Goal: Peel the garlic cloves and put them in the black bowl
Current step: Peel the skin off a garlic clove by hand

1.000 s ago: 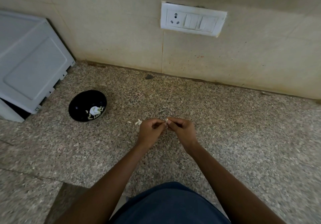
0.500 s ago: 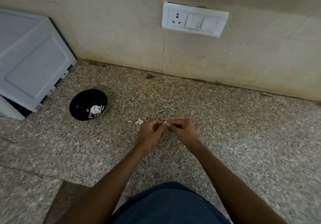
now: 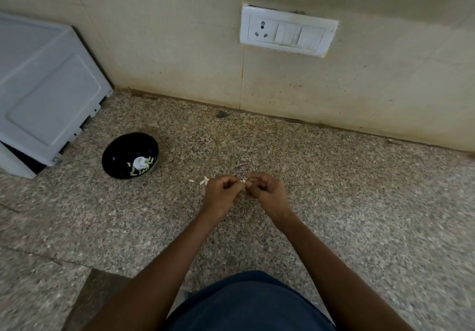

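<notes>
Pale and tiny, the single garlic clove (image 3: 243, 181) sits pinched between the fingertips of the left hand (image 3: 221, 194) and the right hand (image 3: 266, 192), both curled tight around it just above the speckled brown-grey granite bench (image 3: 334, 202). The round glossy black bowl (image 3: 130, 155) stands well apart to the left, already holding several whitish peeled cloves (image 3: 140, 165).

The main risk, as I judge it, is the clove slipping out of so small a pinch: a hard tug on stubborn skin could flick it onto the bench, where it would be hard to spot against the mottled stone. Loose white scraps of garlic skin (image 3: 204, 181) already lie just beside the left hand and could be mistaken for a clove, or carried into the bowl with it.

Behind the bench rises a stained beige tiled wall (image 3: 180, 48) bearing a white socket-and-switch plate (image 3: 287, 31). A pale grey appliance casing (image 3: 43, 91) stands at the far left, near the bowl.
</notes>
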